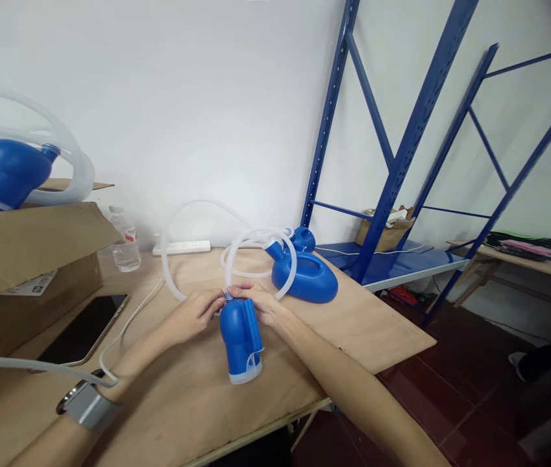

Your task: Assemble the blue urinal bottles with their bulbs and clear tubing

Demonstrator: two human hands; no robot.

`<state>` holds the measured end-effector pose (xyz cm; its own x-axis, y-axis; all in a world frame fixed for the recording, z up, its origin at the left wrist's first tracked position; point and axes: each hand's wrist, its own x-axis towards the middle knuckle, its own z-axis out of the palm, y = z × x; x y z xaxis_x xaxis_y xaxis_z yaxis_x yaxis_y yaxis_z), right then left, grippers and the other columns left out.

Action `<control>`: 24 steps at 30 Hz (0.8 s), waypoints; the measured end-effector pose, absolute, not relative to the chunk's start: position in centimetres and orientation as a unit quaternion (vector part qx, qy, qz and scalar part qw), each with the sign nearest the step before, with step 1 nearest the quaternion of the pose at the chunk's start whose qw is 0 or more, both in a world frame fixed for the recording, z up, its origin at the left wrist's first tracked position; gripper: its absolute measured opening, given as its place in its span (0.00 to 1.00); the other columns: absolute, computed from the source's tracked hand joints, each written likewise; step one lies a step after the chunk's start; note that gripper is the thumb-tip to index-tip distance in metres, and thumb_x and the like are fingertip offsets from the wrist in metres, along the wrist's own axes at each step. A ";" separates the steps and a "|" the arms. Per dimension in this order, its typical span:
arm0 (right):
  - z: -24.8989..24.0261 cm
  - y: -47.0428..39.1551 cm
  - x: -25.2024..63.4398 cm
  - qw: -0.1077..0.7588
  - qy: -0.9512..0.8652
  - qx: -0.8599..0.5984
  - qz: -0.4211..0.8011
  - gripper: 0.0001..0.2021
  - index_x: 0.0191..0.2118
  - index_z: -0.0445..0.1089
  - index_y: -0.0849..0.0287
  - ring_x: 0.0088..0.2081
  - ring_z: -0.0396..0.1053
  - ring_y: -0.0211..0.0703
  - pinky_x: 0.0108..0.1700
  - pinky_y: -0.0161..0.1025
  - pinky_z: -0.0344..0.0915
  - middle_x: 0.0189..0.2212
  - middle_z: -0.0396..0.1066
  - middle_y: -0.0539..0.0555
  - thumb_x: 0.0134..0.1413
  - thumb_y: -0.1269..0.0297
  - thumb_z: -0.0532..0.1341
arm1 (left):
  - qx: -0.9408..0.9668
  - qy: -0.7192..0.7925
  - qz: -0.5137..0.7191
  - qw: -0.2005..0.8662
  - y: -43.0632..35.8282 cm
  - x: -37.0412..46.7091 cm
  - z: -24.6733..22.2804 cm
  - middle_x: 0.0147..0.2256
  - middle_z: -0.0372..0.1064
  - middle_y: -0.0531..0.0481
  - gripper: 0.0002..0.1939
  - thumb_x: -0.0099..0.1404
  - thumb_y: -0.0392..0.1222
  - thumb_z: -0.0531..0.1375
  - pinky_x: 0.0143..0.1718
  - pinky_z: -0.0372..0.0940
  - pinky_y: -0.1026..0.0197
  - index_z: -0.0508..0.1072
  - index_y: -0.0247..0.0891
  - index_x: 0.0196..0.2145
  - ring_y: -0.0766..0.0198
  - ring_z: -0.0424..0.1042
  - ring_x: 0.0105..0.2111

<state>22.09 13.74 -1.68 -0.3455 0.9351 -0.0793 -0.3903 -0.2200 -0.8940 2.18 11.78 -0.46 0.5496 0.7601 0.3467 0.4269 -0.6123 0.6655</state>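
Observation:
A blue plastic urinal cup [237, 340] with a side handle and a whitish rim lies tilted over the wooden table, its narrow neck pointing away from me. A translucent hose [229, 269] meets that neck. My left hand [200, 312] is closed, its fingertips pinching at the joint of hose and neck. Around the other side of the joint, my right hand [259, 302] is closed on the cup's neck end, with its thumb and finger at the hose. The hose loops behind my hands, near a blue urinal bottle [307, 277] with a moulded handle.
At left stands an open cardboard box [32, 259] with another blue urinal [10, 168] and hose on top. A phone [83, 329], a water bottle [126, 240], a power strip [182, 248] and a white cable lie nearby. Blue metal shelving [402, 143] rises beyond the table's right edge.

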 end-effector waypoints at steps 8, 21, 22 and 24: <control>-1.2 13.6 22.2 0.447 -0.419 -0.344 0.712 0.18 0.29 0.77 0.62 0.29 0.74 0.36 0.35 0.34 0.71 0.29 0.79 0.52 0.35 0.64 0.83 | 0.858 0.353 0.310 0.206 11.6 2.3 0.4 0.25 0.71 0.50 0.22 0.73 0.57 0.48 0.34 0.62 0.59 0.66 0.42 0.27 0.58 0.69 0.27; -1.4 13.0 21.7 0.475 -0.388 -0.338 0.714 0.23 0.33 0.78 0.62 0.29 0.74 0.36 0.35 0.34 0.69 0.29 0.79 0.51 0.28 0.61 0.85 | 0.797 0.415 0.403 0.172 11.7 3.4 -2.7 0.24 0.73 0.48 0.24 0.74 0.56 0.47 0.32 0.59 0.58 0.65 0.42 0.24 0.59 0.69 0.25; -1.2 13.0 21.7 0.473 -0.392 -0.331 0.716 0.24 0.32 0.78 0.63 0.29 0.73 0.36 0.36 0.34 0.69 0.29 0.79 0.51 0.28 0.59 0.85 | 0.797 0.412 0.402 0.179 11.8 3.4 -2.7 0.24 0.72 0.49 0.24 0.74 0.57 0.47 0.33 0.59 0.58 0.64 0.42 0.24 0.59 0.69 0.25; -1.0 12.9 21.7 0.473 -0.399 -0.320 0.717 0.25 0.31 0.79 0.63 0.29 0.72 0.35 0.36 0.34 0.68 0.28 0.78 0.50 0.25 0.57 0.85 | 0.797 0.408 0.400 0.194 11.9 3.4 -2.5 0.23 0.70 0.50 0.25 0.74 0.58 0.47 0.33 0.59 0.58 0.63 0.42 0.24 0.59 0.68 0.25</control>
